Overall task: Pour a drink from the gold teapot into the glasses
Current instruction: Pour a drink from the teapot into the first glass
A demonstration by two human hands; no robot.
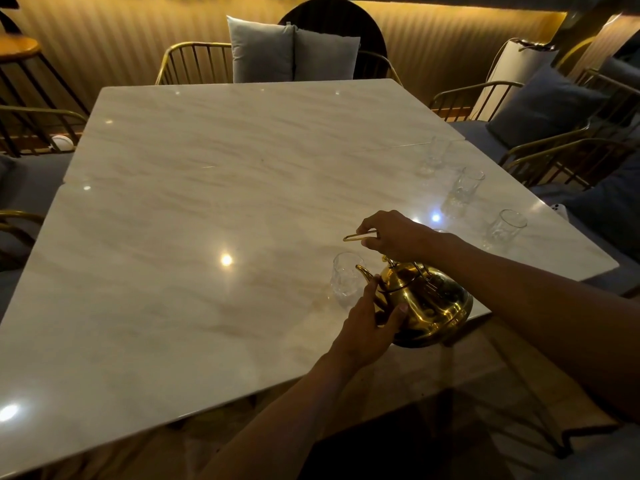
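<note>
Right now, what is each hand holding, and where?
Right hand grips the gold teapot by its top handle; left hand steadies its body below the spout.

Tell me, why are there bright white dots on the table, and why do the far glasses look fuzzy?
In the head view, the dots are lamp glare mirrored in the shiny marble table; the room is dim and amber, so the farthest glass blurs into the tabletop, and the wide lens bends the table's edges; the gold teapot also carries bright reflections.
</note>
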